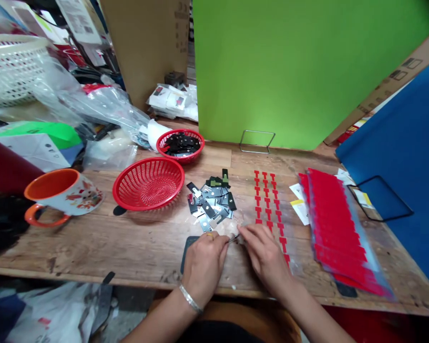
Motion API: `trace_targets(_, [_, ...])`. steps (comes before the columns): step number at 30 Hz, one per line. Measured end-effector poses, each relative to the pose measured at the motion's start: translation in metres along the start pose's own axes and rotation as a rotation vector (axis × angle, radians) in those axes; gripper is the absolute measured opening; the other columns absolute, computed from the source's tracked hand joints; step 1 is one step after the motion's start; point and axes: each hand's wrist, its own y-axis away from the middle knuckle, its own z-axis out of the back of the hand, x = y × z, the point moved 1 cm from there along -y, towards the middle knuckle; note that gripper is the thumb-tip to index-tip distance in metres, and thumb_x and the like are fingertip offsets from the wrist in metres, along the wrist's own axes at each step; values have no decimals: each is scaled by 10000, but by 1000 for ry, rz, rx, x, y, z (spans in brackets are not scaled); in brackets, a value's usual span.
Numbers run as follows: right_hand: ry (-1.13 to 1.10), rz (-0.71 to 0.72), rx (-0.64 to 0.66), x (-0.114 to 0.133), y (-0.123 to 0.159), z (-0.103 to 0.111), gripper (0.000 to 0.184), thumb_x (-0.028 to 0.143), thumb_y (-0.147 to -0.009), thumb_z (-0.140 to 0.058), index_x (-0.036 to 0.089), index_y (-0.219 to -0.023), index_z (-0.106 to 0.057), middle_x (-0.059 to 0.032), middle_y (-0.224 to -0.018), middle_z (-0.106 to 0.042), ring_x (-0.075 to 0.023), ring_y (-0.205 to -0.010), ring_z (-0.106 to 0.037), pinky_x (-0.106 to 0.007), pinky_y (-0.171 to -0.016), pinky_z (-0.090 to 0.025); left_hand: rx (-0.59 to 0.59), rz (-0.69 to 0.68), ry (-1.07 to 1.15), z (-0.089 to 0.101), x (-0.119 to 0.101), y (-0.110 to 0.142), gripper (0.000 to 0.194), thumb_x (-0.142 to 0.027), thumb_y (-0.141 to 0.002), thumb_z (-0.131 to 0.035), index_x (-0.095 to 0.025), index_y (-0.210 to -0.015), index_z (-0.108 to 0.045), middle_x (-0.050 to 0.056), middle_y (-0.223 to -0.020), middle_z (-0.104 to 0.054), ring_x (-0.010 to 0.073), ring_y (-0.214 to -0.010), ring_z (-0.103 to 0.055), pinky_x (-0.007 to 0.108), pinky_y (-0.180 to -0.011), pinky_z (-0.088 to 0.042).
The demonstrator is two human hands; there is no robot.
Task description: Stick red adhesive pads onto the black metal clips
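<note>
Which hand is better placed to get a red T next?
Probably the right hand: it's right by the red T shapes. The left hand is farther away, pinching a small piece.

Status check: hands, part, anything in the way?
Left hand pinching small piece. Right hand at its other end, grip unclear. Pile of metal pieces just beyond; red T-shaped pieces beside right hand. No obstruction seen between hands.

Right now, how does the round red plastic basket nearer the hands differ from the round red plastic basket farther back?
The nearer basket looks larger; the farther basket looks smaller. The nearer basket shows its mesh floor, while the farther basket holds a heap of flat, dark pieces. Both are red, round and openwork, resting on the wooden tabletop.
</note>
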Motion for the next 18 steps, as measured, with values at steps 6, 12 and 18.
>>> trace_targets(6, [240,134,78,-4,15,-14,431,117,-848,-421,184,-1273,-441,-123,-1149,-549,-261,-1063,-442,-459,-869,-408,50,-59,-100,-9,3,1,233,-244,-854,-423,-200,-895,-648,59,-789,-602,191,-775,-564,298,-697,-447])
trace_targets(12, [148,98,59,-3,12,-9,398,128,-850,-442,234,-1232,-477,-102,-1117,-582,-243,-1051,-472,-433,-855,-412,57,-90,-106,-12,6,-1,230,-267,-857,-418,-191,-878,-634,69,-808,-594,199,-783,-563,304,-703,-442])
trace_targets(18, [-183,-298,-167,-20,11,39,198,165,-844,-448,209,-1001,-559,-52,-951,-615,-174,-862,-566,-296,-755,-443,96,-9,71,-7,9,-6,243,-291,-848,-439,-199,-986,-615,65,-895,-631,200,-829,-583,321,-764,-434])
